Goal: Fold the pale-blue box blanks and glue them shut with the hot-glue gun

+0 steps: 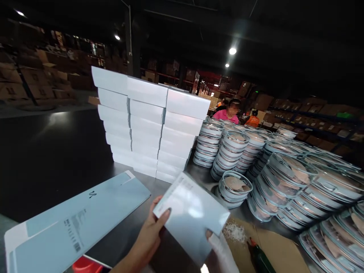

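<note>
**Inspector:** State what the hands hold.

**Assistant:** Both grip one pale blue-grey glossy cardboard box (191, 214), flat and rectangular, tilted up toward the camera at near centre above the dark metal table (131, 231). The left hand (152, 235) pinches its near left edge, thumb laid on the face and fingers hidden behind. The right hand (220, 252) holds the near right corner; only a thumb and a pale covering show, so I cannot tell how its fingers close.

**Inspector:** Why that tilt?

**Assistant:** In my judgement, it turns the printed face to the eye; light glares off the smooth coating.

**Inspector:** Surroundings?

**Assistant:** To the near left lies a long flat light-blue unfolded carton sheet (76, 223), matte, with a barcode, lying flat on the table. Farther off, at centre, stands a stack of white rectangular boxes (148, 129) in three squared columns, edges crisp, apparently piled for compact storage. To the right, stacks of round clear plastic lidded trays (284, 178) with tan contents lean in overlapping rows. Near right, a brown cardboard sheet (273, 246) carries white granules and a dark green bottle-like object (260, 259). A red item (85, 265) shows at the near edge.

**Inspector:** Others present?

**Assistant:** A person in a pink top (227, 115) stands far beyond the trays.
</note>
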`<state>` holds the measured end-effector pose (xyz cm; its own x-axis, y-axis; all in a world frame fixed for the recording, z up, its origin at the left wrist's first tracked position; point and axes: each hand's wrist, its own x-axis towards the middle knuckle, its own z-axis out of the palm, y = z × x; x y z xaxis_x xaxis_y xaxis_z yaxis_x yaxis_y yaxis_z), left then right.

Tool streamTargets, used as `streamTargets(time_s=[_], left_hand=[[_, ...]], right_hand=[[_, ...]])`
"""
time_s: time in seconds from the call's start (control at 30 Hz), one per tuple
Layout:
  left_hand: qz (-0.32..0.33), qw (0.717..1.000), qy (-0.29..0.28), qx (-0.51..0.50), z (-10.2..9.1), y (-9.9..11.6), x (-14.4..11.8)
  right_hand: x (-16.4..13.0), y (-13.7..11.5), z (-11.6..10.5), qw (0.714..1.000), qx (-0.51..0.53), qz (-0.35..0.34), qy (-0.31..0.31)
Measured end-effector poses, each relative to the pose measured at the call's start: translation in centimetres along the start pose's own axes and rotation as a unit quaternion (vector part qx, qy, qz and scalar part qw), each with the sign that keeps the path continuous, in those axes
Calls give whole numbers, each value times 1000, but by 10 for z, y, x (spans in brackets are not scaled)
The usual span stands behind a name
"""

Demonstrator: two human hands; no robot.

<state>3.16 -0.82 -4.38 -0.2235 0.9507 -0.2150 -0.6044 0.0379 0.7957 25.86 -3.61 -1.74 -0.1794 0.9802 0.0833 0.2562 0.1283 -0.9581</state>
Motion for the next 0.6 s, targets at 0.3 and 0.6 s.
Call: streamTargets(time_s=[0.3, 0.6], left_hand=[[268, 855, -11, 444, -86, 62, 35], [199, 662, 137, 709, -190, 142, 72]], right_hand=[[75, 16, -13, 906, -410, -3, 109], [179, 39, 20, 804, -593, 22, 11]])
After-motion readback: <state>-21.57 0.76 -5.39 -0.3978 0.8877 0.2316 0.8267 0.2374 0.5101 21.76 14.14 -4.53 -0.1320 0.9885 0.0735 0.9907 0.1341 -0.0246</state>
